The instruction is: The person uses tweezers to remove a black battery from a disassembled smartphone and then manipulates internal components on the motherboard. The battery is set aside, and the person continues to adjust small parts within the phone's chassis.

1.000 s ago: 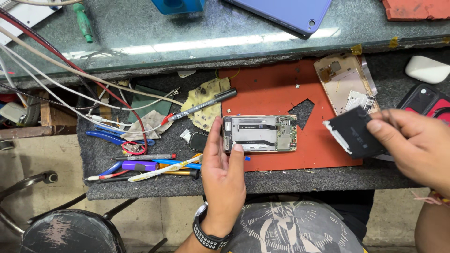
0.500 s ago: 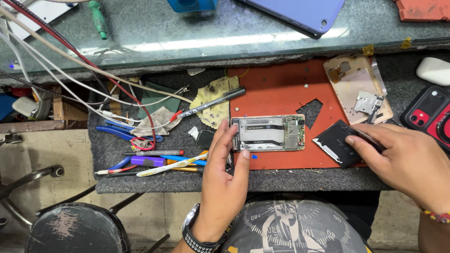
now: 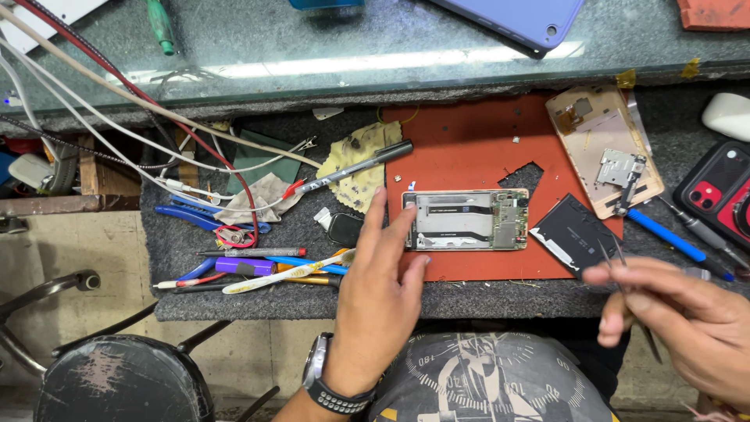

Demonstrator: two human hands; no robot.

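An opened phone (image 3: 467, 220), its boards and flex cable exposed, lies flat on a red mat (image 3: 469, 148). My left hand (image 3: 379, 289) reaches up from below with fingers spread, and its fingertips rest against the phone's left end. A black battery (image 3: 574, 233) lies on the mat's right edge, just right of the phone. My right hand (image 3: 680, 320) hovers at the lower right, pinching thin metal tweezers (image 3: 621, 270). Their tips point up toward the battery's lower corner.
A pale back cover (image 3: 601, 148) with a small metal part lies at the upper right. Beside it are a blue screwdriver (image 3: 664, 234) and a red phone case (image 3: 719, 195). Pens and pliers (image 3: 258, 266) and cables (image 3: 156, 148) crowd the left. A purple tablet (image 3: 523, 19) sits on the glass shelf. A stool (image 3: 117, 383) stands lower left.
My right hand has set the black battery down on the mat, drawn back toward me, and now holds tweezers. My left hand's fingers have spread at the phone's left end.
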